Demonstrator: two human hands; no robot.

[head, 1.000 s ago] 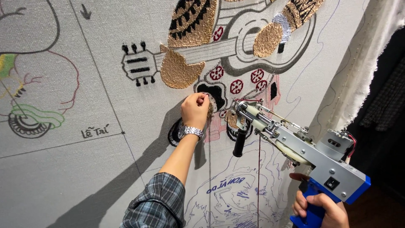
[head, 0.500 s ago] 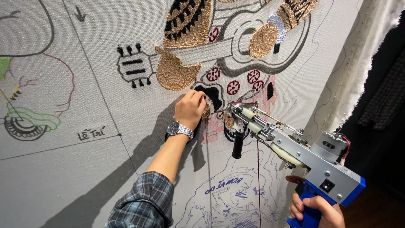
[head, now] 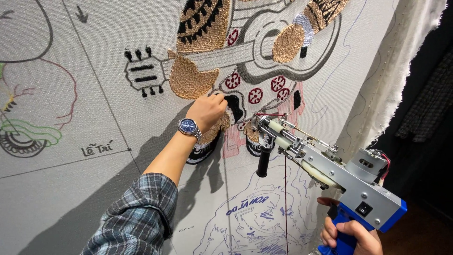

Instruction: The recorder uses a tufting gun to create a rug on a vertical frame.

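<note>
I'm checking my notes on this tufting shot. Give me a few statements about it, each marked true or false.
1. The right hand grips the blue handle of the tufting gun. True.
2. The left hand rests on the tufting gun. False: it touches the stretched cloth beside the guitar motif.
3. A wristwatch sits on the left wrist. True.
4. The sleeve is plain white. False: it is plaid.
</note>
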